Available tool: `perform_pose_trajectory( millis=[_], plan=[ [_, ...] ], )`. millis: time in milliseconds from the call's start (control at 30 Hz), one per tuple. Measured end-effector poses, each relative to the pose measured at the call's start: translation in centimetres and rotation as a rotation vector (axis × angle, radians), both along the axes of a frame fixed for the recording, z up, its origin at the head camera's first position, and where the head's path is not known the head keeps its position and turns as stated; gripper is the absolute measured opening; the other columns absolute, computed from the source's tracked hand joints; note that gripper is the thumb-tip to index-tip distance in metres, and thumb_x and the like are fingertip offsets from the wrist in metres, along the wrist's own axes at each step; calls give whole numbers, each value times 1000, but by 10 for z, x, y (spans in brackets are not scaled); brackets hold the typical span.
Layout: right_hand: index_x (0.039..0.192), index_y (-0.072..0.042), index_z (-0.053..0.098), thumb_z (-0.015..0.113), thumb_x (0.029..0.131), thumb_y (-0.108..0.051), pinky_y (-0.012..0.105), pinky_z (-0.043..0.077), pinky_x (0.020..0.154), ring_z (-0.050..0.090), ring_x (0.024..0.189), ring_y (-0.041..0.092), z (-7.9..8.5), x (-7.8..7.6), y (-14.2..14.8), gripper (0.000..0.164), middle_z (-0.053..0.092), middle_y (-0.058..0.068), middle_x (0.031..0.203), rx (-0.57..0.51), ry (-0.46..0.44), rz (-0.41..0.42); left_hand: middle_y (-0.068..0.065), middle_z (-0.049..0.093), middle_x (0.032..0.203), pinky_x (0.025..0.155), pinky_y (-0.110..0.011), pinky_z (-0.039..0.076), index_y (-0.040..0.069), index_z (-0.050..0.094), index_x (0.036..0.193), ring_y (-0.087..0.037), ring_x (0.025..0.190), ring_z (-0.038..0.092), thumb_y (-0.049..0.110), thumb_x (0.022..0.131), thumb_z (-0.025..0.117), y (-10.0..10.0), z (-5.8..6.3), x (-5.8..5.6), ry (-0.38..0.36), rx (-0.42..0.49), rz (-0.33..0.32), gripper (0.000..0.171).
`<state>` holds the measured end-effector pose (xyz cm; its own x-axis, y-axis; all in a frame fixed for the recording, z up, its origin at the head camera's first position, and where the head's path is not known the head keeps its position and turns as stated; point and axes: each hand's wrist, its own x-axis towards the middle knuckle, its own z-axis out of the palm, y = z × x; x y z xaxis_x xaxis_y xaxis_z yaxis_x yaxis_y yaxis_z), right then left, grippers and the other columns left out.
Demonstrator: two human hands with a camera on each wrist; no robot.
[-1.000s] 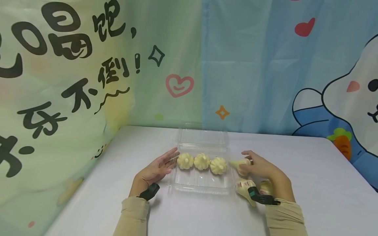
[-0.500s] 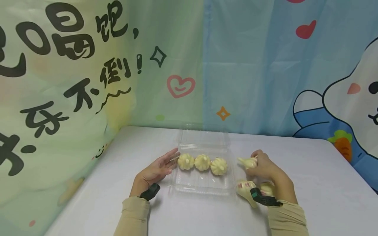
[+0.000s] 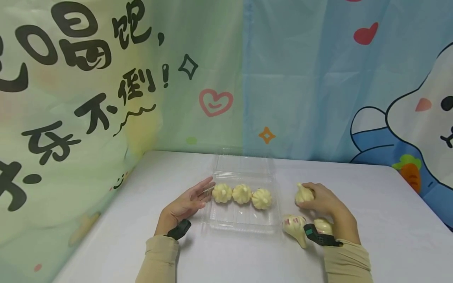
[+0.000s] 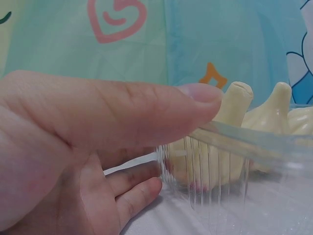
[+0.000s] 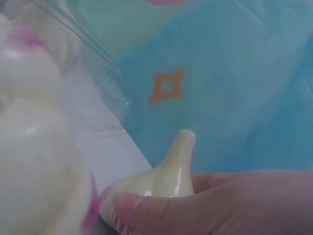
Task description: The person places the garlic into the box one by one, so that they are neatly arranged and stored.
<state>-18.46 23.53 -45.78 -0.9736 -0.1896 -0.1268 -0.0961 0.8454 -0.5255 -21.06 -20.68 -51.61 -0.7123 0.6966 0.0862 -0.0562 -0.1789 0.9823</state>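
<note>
My right hand (image 3: 323, 200) pinches a cream garlic bulb (image 3: 304, 193) between thumb and fingers, right of a clear plastic box (image 3: 244, 226). In the right wrist view this bulb (image 5: 151, 183) has its stem pointing up, the thumb across its side. At the box's left wall is my left hand (image 3: 189, 199), fingers mostly straight. Its thumb (image 4: 146, 110) lies along the rim in the left wrist view, with the other fingers outside the wall. Three garlic bulbs (image 3: 242, 194) sit in a row inside the box, stems up.
Behind the row the box's lid (image 3: 244, 165) lies folded back. Two more bulbs rest by my right wrist: one garlic bulb (image 3: 294, 228) with purple marks on its side, and another garlic bulb (image 3: 323, 226) partly hidden by the wrist camera. A printed curtain (image 3: 301, 86) hangs behind the white table (image 3: 226, 259).
My right hand has drawn the garlic bulb to the right, away from the box, and its stem has turned from pointing left to pointing up. The left hand has stayed put.
</note>
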Motion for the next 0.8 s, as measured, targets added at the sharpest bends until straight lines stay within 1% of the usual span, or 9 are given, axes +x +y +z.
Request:
perform_pose_trajectory(
  millis=[100, 167, 333, 500, 667, 800],
  plan=[
    [138, 4, 41, 74, 80, -38, 48, 45, 82, 52, 104, 37, 3, 1, -1, 80, 50, 31, 129, 3, -24, -22, -13, 2, 161, 120, -43, 10, 12, 5, 154, -33, 147, 6, 3, 86, 64, 0, 1, 1, -19, -1, 8, 91],
    [139, 2, 41, 74, 80, -40, 49, 45, 84, 53, 105, 36, 4, 1, -2, 80, 52, 29, 130, 2, -32, -40, -13, 1, 161, 120, -43, 10, 12, 4, 154, -33, 148, 5, 0, 87, 62, 0, 2, 2, -31, 6, 10, 90],
    [137, 1, 45, 75, 77, -41, 53, 45, 86, 54, 107, 37, 6, 2, -2, 79, 55, 27, 127, 5, -23, -56, -13, 2, 161, 120, -43, 11, 12, 5, 154, -33, 147, 6, -2, 86, 61, 2, 3, 3, -37, 13, 14, 89],
    [135, 1, 46, 77, 77, -39, 53, 45, 88, 54, 108, 36, 4, 0, -3, 77, 56, 27, 126, -18, -27, -57, -12, 3, 161, 120, -43, 11, 14, 7, 154, -32, 148, 6, 0, 86, 62, 2, 3, 3, -36, 4, 21, 89],
    [135, 2, 45, 77, 78, -34, 55, 44, 91, 53, 112, 41, 4, 0, -5, 74, 52, 31, 128, -48, -27, -69, -13, 3, 161, 120, -42, 13, 13, 6, 154, -32, 147, 7, -1, 86, 62, 1, 3, 2, -40, 4, 20, 89],
    [136, 4, 42, 75, 80, -33, 54, 45, 89, 54, 109, 40, 5, 0, -6, 74, 52, 31, 127, -45, -33, -80, -12, 3, 161, 120, -40, 15, 12, 6, 154, -32, 147, 8, 0, 86, 62, 1, 2, 1, -37, 2, 20, 89]
  ],
)
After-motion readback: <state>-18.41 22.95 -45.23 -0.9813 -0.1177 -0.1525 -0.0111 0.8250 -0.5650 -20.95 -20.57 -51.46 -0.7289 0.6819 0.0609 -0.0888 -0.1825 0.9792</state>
